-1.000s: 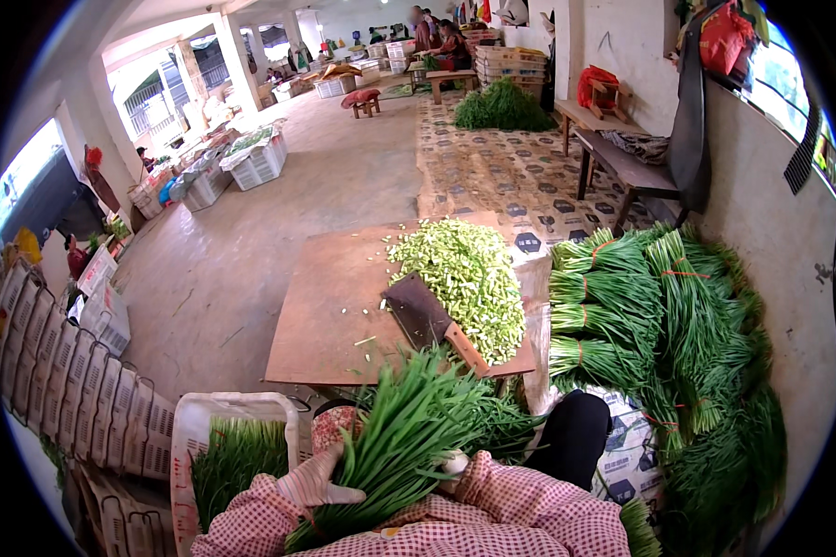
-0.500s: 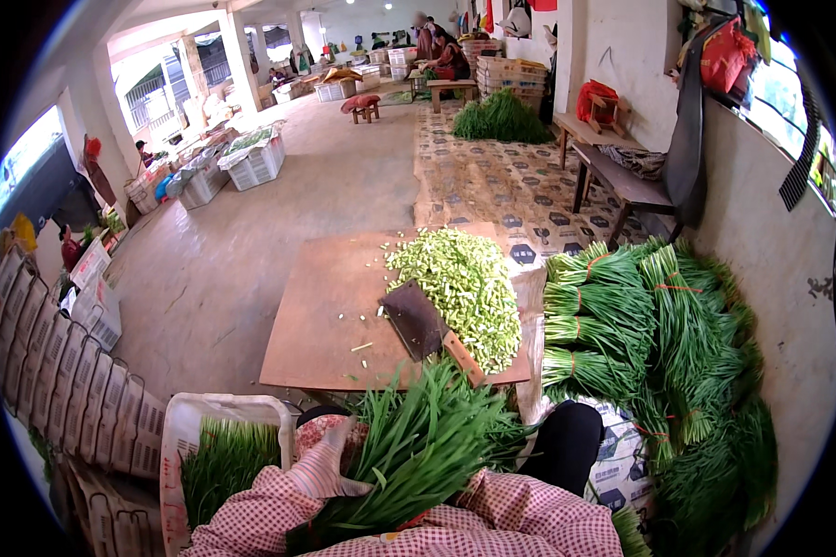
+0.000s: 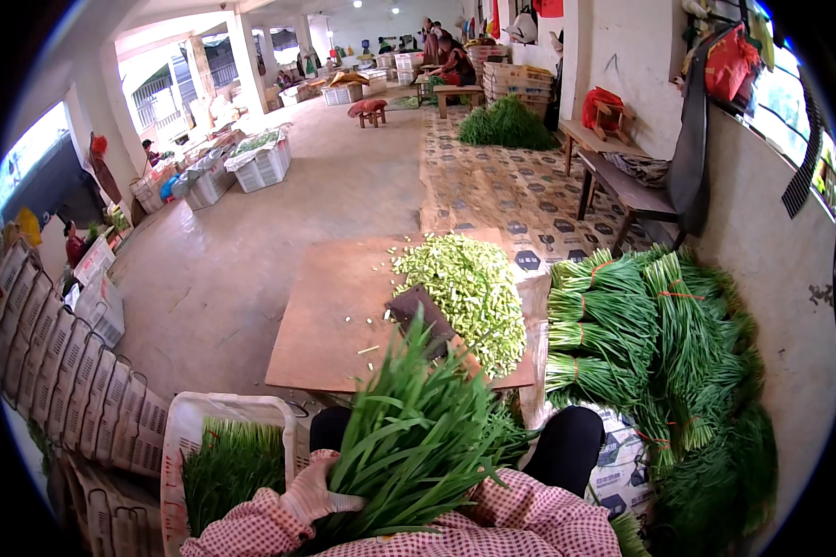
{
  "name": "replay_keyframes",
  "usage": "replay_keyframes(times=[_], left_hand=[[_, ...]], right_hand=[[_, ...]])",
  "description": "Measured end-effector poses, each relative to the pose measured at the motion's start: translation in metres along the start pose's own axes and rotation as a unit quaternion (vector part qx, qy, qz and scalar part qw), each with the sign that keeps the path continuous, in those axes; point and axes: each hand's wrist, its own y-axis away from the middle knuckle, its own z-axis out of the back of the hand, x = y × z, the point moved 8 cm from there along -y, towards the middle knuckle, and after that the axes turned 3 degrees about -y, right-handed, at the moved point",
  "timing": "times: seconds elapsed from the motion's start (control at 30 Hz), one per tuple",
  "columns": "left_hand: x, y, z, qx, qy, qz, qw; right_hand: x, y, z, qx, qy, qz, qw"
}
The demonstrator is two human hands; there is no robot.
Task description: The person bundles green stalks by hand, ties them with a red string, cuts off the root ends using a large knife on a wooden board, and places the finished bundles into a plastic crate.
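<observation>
A loose bunch of green garlic chives lies across my lap, its leaf tips reaching up over the table's near edge. My left hand, in a pale glove, is closed round the left side of the bunch. My right hand is hidden under the leaves; only its checked sleeve shows. On the brown board table rests a cleaver with a dark blade, its wooden handle partly covered by the leaves. Beside it is a heap of chopped pale stalks.
Left of my knees stands a white crate of upright chives. Tied chive bundles are piled at my right by the wall. Stacked crates line the left side. A bench stands at the right wall; people sit farther back.
My left hand has moved down and closed on the chives. The bunch's leaves have risen and now cover part of the cleaver. The view has shifted slightly.
</observation>
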Motion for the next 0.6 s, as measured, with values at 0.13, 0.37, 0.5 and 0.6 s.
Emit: replay_keyframes(times=[0.13, 0.37, 0.5, 0.6], left_hand=[[0.020, 0.014, 0.035, -0.110, 0.125, -0.001, 0.986], [0.051, -0.014, 0.046, -0.194, 0.284, 0.036, 0.938], [0.064, -0.028, 0.039, -0.196, 0.205, 0.086, 0.955], [0.057, -0.042, 0.022, -0.145, 0.278, 0.044, 0.949]], right_hand=[[0.010, -0.011, -0.027, 0.001, -0.012, 0.034, 0.999], [0.003, -0.024, 0.027, -0.056, -0.036, 0.025, 0.997], [-0.029, 0.011, 0.040, 0.115, 0.001, -0.096, 0.989], [-0.048, 0.006, 0.006, 0.329, 0.104, -0.051, 0.937]])
